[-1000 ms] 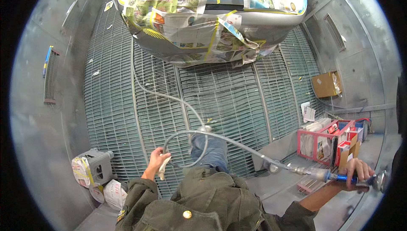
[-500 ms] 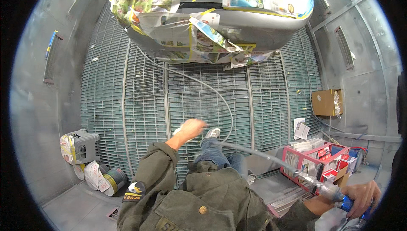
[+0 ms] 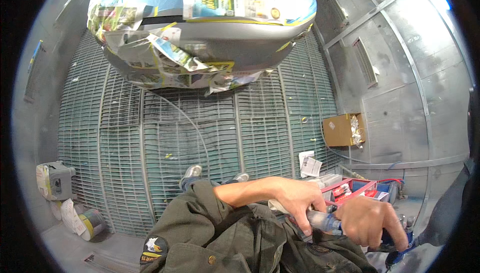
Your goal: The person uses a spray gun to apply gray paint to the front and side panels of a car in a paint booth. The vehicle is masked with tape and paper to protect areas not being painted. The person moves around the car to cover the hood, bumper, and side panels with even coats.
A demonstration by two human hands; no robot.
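Note:
My left hand (image 3: 298,199) reaches across my body to the right, its fingers curled round a pale cloth (image 3: 276,206) and a clear cylindrical fitting (image 3: 320,220). Just beyond it, my right hand (image 3: 367,219) is closed round a blue spray gun (image 3: 409,240) with small metal knobs. The clear fitting lies between the two hands, in line with the gun. My palms and the gun's grip are hidden. A grey hose (image 3: 187,118) runs over the floor grating toward my feet.
Ahead stands a car (image 3: 210,38) masked with printed sheets and yellow tape. On the right are a cardboard box (image 3: 337,130), papers (image 3: 311,165) and a red-framed cart (image 3: 357,187). A grey canister (image 3: 56,182) and a tin (image 3: 93,224) stand at left. Metal walls flank the grated floor (image 3: 185,138).
My left hand has swung from the middle to the right, onto the clear fitting beside my right hand. The right hand has come inward with the gun. My view has turned right.

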